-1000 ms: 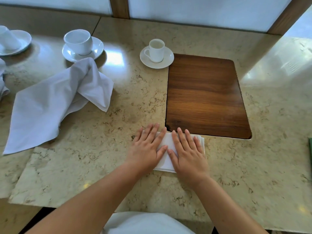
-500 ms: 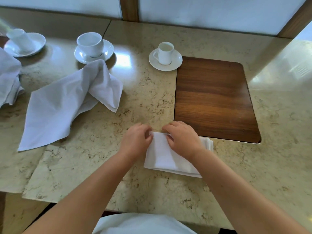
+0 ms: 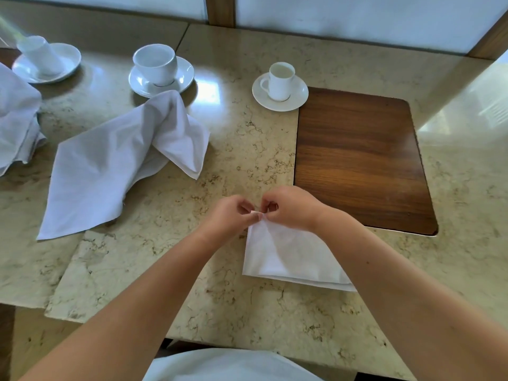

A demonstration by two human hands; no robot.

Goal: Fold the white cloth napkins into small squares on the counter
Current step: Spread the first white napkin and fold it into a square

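A folded white napkin [image 3: 288, 257] lies on the marble counter [image 3: 247, 149] near the front edge, partly under my right forearm. My left hand [image 3: 231, 215] and my right hand [image 3: 291, 207] both pinch its far left corner, fingertips almost touching each other. An unfolded white napkin [image 3: 110, 166] lies crumpled to the left. More white cloth [image 3: 16, 119] is bunched at the left edge.
A wooden inset board [image 3: 360, 160] sits right of my hands. Three white cups on saucers stand at the back: a small one [image 3: 280, 83], a wider one [image 3: 156, 64] and a tipped one [image 3: 41, 56]. A counter seam and step run at the lower left.
My hands went from lying flat on the folded napkin to pinching its far left corner together. The view has shifted, showing more cloth at the left.
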